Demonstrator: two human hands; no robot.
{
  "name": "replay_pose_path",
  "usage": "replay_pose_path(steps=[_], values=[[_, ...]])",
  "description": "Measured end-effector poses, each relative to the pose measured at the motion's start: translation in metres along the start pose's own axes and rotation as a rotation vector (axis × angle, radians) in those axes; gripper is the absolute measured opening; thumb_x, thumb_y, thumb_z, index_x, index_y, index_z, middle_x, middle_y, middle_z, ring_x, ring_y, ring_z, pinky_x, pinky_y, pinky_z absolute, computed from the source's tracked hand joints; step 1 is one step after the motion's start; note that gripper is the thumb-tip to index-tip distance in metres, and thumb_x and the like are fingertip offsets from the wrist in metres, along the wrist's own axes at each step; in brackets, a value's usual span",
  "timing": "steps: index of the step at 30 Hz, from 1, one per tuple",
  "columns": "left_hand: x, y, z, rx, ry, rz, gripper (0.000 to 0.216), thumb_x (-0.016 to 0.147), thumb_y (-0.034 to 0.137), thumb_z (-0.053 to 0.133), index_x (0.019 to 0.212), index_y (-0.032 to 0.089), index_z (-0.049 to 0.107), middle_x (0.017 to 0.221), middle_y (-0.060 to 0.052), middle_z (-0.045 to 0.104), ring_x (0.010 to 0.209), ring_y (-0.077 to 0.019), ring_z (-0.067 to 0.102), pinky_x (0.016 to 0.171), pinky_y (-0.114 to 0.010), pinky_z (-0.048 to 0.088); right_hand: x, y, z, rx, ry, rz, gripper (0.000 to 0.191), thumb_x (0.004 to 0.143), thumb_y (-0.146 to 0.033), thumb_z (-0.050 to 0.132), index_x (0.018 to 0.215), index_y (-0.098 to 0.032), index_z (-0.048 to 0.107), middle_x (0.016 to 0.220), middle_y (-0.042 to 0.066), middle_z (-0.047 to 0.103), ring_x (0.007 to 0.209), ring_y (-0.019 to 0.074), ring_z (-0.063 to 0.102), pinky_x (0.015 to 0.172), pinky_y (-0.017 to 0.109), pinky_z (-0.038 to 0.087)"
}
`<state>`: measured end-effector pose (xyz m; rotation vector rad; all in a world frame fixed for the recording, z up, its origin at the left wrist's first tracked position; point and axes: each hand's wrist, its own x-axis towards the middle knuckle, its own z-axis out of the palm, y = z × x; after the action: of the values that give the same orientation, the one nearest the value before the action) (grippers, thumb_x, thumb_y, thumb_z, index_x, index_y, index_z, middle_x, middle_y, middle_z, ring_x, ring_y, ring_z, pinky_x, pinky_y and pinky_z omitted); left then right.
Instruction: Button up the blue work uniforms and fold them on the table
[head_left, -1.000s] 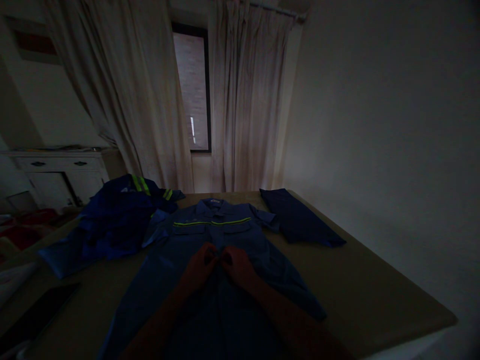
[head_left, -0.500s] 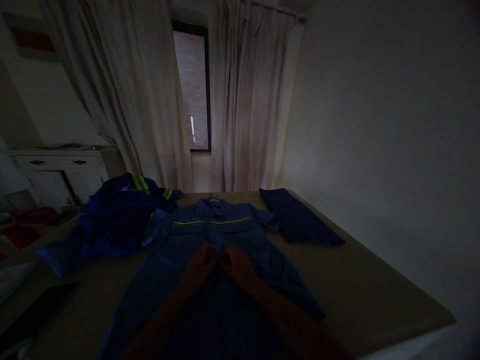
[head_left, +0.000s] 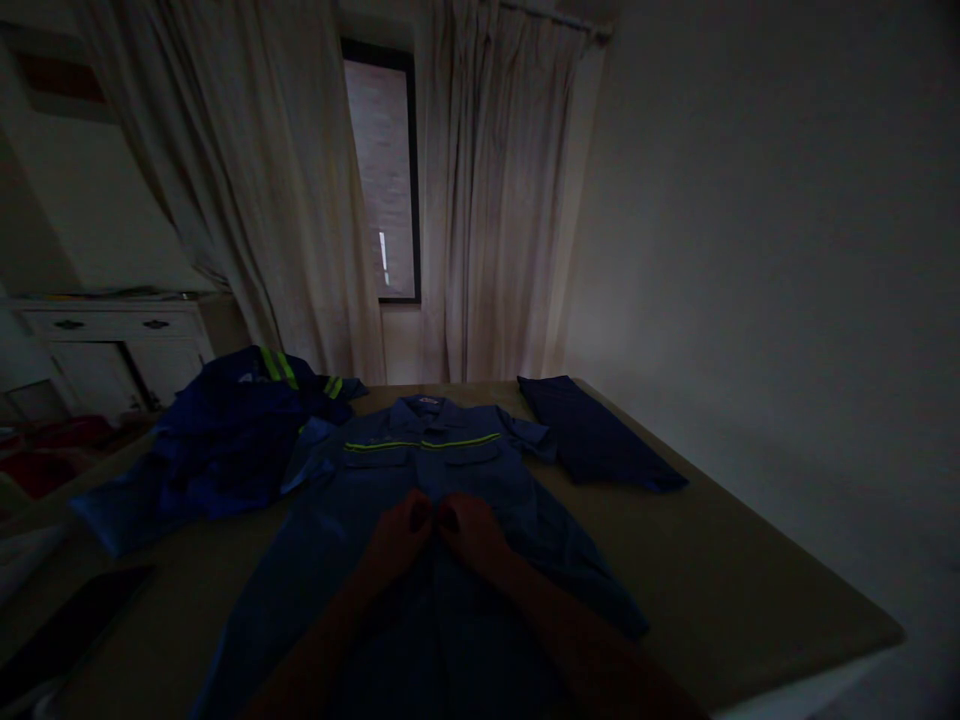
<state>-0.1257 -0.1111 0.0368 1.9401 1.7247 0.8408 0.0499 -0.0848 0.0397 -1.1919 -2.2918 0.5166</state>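
Observation:
A blue work shirt (head_left: 375,590) with yellow-green piping across the chest lies front up, its collar at the far end and short sleeves out to the sides. Both hands meet over its front placket, just below the chest pockets. My left hand (head_left: 403,530) is closed, fingertips pinching the shirt's front edge. Opposite it, my right hand (head_left: 472,532) pinches the same placket from the other side. The fingertips nearly touch, and the small bit of cloth or button between them is too dark to make out.
On the left of the table (head_left: 739,560) sits a heap of blue clothing (head_left: 225,440) with reflective yellow strips. A folded dark blue garment (head_left: 600,430) lies at the back right, near the wall. A dark flat object (head_left: 71,625) rests at the near left. Curtains (head_left: 495,200) hang behind.
The hands stay at the same spot on the placket, with only a slight shift of the fingers. The view has moved very little.

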Motion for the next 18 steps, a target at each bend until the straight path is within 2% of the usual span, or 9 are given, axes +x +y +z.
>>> replay_pose_path(steps=[5,9,14,18], values=[[-0.001,-0.003,-0.002,0.130,-0.007,0.032,0.016,0.093,0.028,0.055,0.095,0.020,0.068,0.101,-0.006,0.070,0.097,-0.0201,0.065,0.086,-0.030,0.045,0.001,0.000,0.000,-0.023,-0.006,0.026,0.007,0.085,-0.023,0.068,0.090,-0.020,0.070,0.091,0.004,0.071,0.084,0.0184,0.064,0.074,0.026,0.042],[0.000,-0.004,-0.001,0.124,-0.040,0.018,0.019,0.093,0.028,0.053,0.099,0.022,0.070,0.102,-0.007,0.071,0.097,-0.0208,0.065,0.087,-0.031,0.045,0.002,-0.003,-0.001,-0.046,-0.026,0.054,0.009,0.084,-0.026,0.068,0.091,-0.020,0.070,0.092,0.004,0.071,0.086,0.0196,0.065,0.073,0.027,0.043],[-0.006,0.005,-0.008,0.203,-0.059,0.111,0.017,0.090,0.022,0.053,0.092,0.022,0.070,0.098,-0.006,0.069,0.094,-0.0205,0.064,0.085,-0.030,0.043,0.001,-0.008,-0.004,-0.100,-0.033,0.073,0.010,0.085,-0.024,0.067,0.092,-0.020,0.071,0.094,0.005,0.072,0.088,0.0207,0.065,0.075,0.028,0.043],[-0.010,0.013,-0.017,0.304,-0.104,0.169,0.018,0.090,0.023,0.054,0.090,0.023,0.072,0.098,-0.006,0.068,0.099,-0.0226,0.063,0.088,-0.032,0.041,0.001,-0.008,-0.005,-0.074,-0.037,0.047,0.009,0.085,-0.022,0.067,0.093,-0.020,0.071,0.093,0.004,0.072,0.087,0.0199,0.065,0.075,0.027,0.043]])
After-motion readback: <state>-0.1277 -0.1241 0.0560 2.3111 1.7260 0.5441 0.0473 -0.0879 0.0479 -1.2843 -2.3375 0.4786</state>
